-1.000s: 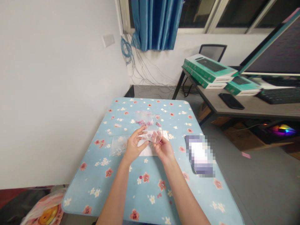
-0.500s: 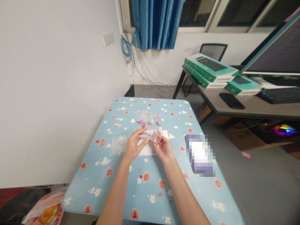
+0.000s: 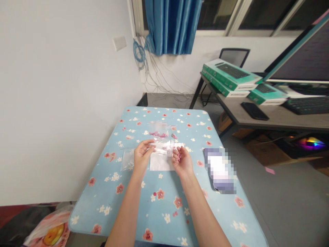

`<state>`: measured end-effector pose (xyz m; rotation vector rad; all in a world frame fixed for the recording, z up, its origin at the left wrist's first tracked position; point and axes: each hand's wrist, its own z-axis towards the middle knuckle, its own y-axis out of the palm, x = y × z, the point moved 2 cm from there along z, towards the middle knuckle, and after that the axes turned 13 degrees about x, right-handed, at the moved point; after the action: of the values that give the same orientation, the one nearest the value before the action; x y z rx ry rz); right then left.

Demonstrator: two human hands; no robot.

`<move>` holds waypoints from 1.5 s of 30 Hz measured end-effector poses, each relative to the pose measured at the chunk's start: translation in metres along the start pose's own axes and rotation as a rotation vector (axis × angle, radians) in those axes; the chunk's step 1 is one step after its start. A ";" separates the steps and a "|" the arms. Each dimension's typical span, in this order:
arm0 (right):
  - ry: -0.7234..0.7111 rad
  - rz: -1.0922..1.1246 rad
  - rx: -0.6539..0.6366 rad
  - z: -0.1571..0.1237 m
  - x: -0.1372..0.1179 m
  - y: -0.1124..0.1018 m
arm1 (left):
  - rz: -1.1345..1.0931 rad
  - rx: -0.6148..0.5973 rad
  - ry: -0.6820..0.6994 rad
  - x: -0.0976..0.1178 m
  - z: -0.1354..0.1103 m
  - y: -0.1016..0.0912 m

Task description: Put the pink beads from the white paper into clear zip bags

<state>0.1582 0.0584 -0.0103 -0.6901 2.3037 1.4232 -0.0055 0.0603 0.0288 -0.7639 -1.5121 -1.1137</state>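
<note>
My left hand (image 3: 142, 155) pinches one end of a clear plastic bag (image 3: 162, 146), which stretches toward the right over a white sheet (image 3: 160, 163). Pink beads (image 3: 178, 156) lie in the curled fingers of my right hand (image 3: 183, 162), just beside the bag's other end. Whether those fingers also touch the bag I cannot tell. Beyond the hands, another clear bag (image 3: 157, 126) lies flat with pink beads (image 3: 158, 134) at its near side. A small beaded piece (image 3: 174, 136) sits to the right of it. Left of the sheet is a clear bag (image 3: 127, 159) with small contents, partly behind my left hand.
A flowered blue tablecloth (image 3: 123, 206) covers the table. A blurred-out phone-like object (image 3: 219, 169) lies at its right side. The neighbouring desk holds green keyboard boxes (image 3: 231, 77), a black phone (image 3: 254, 110) and a keyboard (image 3: 311, 104). A white wall (image 3: 64, 103) stands close on the left.
My left hand has moved left, drawing the clear bag out straighter. My right hand has turned palm-up and shifted slightly right, showing the pink beads in its fingers.
</note>
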 end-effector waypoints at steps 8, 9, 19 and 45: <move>0.029 -0.009 0.095 0.009 -0.007 -0.011 | -0.203 0.205 -0.147 0.000 0.009 -0.009; 0.037 0.013 0.101 0.009 -0.007 -0.011 | -0.207 0.209 -0.156 -0.001 0.009 -0.009; 0.108 0.407 -0.018 -0.003 -0.014 -0.010 | -0.207 0.212 -0.201 -0.008 0.009 -0.008; -0.744 -0.478 0.403 0.047 -0.022 0.011 | -0.311 0.307 -0.271 0.001 0.015 -0.017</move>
<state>0.1714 0.1092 -0.0110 -0.4363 1.6140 0.7714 -0.0261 0.0679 0.0258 -0.4908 -2.0285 -0.9929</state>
